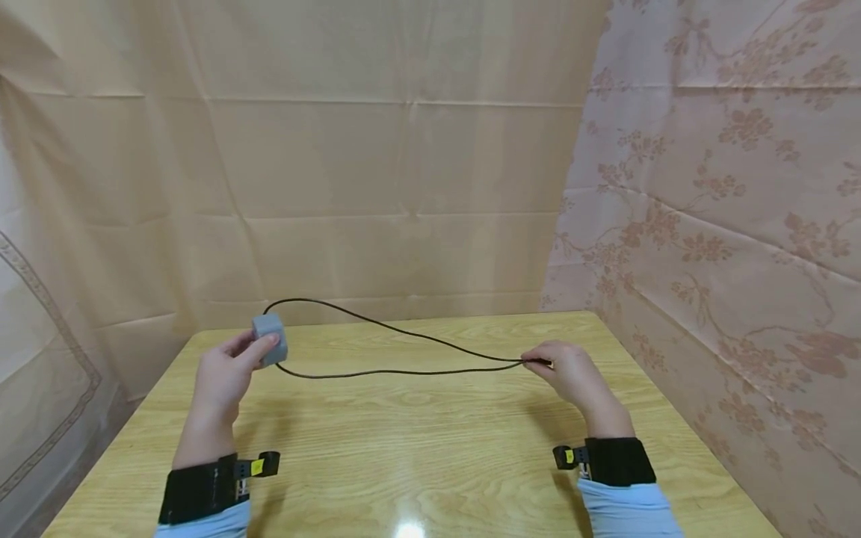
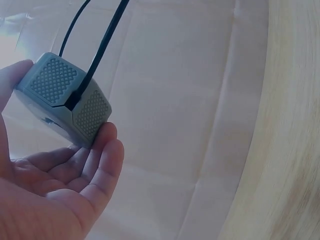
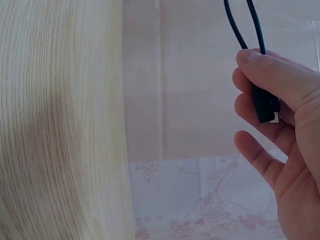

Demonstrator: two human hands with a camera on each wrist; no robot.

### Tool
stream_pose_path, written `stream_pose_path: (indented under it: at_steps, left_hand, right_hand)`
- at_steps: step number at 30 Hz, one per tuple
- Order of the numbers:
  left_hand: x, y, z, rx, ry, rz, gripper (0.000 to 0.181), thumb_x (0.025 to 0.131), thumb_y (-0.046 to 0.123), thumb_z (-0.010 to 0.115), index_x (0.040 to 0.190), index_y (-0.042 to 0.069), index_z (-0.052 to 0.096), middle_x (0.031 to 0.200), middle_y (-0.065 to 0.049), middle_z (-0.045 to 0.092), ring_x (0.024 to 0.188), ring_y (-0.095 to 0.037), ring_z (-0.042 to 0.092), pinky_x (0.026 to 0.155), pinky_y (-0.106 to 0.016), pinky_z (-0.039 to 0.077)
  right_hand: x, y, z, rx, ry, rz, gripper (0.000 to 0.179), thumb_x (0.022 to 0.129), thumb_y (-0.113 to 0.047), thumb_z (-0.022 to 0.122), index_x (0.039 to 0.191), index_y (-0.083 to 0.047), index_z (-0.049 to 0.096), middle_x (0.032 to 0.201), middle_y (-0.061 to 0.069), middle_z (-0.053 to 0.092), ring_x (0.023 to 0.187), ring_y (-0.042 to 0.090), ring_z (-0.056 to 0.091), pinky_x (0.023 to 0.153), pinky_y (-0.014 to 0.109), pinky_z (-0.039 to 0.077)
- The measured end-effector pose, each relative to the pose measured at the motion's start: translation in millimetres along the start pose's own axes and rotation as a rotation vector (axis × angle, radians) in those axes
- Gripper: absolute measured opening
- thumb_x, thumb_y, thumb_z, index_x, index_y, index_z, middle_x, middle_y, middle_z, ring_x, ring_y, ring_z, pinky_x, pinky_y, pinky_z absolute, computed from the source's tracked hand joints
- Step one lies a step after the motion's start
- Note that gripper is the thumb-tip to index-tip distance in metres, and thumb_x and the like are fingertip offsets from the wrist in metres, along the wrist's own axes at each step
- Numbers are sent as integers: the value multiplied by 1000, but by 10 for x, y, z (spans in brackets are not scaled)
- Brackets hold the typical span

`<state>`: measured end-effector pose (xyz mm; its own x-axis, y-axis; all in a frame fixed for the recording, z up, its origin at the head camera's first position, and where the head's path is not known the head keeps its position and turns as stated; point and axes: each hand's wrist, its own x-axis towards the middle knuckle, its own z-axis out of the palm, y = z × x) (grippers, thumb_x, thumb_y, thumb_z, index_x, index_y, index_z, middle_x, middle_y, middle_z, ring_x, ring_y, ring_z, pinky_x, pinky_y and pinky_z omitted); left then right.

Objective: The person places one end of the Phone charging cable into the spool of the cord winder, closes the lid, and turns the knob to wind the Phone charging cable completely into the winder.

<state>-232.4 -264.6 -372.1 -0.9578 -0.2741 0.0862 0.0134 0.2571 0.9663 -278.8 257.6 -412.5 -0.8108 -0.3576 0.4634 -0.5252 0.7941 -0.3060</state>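
Note:
A retractable charging cable is stretched between the two hands above the table. My left hand (image 1: 220, 377) pinches its grey hexagonal case (image 1: 270, 338) between thumb and fingers. In the left wrist view, textured panels cover the sides of the case (image 2: 67, 95), and black cord leaves it from a notch at an edge. Two strands of the black cable (image 1: 403, 371) run across to the right, the upper one bowed upward. My right hand (image 1: 572, 373) pinches both ends together. Below the fingers in the right wrist view, the black plugs (image 3: 263, 106) hang side by side, a metal tip showing.
A light wood table (image 1: 417, 441) lies beneath both hands. Behind it hangs a beige curtain (image 1: 377, 164), with a flowered cloth (image 1: 726, 224) along the right side. Each wrist wears a black band (image 1: 619, 461) with a small camera.

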Motion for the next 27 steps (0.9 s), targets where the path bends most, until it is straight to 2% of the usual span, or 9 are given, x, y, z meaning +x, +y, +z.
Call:
stream_pose_path:
  at_steps: [6,11,18,27]
  left_hand:
    - [1,-1,12,-30,35,-16,84,95,54,66,155,1,40,152,-22,44,136,-37,44,116,-59,25]
    - [-5,4,23,-26,36,-17,84,95,55,66,154,2,41,152,-22,45,134,-37,46,115,-60,26]
    - [-11,15,28,-7,23,-24,86,94,56,66,156,2,39,153,-23,43,134,-40,45,115,-64,24]
    - [-13,24,44,-6,27,-16,86,94,55,67,155,1,40,152,-23,44,134,-39,45,114,-62,26]
  right_hand:
    - [0,-9,-10,-9,19,9,14,91,-10,78,104,-11,81,98,3,74,90,26,70,77,44,57]
    - [3,-26,-30,-18,26,4,13,90,-9,78,103,-10,81,97,4,74,90,27,70,79,46,57]
    - [4,-26,-39,-40,-27,40,14,91,-11,77,105,-12,81,99,3,74,91,27,70,80,46,57]
    - [1,-29,-38,-29,-47,60,12,90,-12,78,101,-16,81,97,1,75,89,25,70,78,45,57]
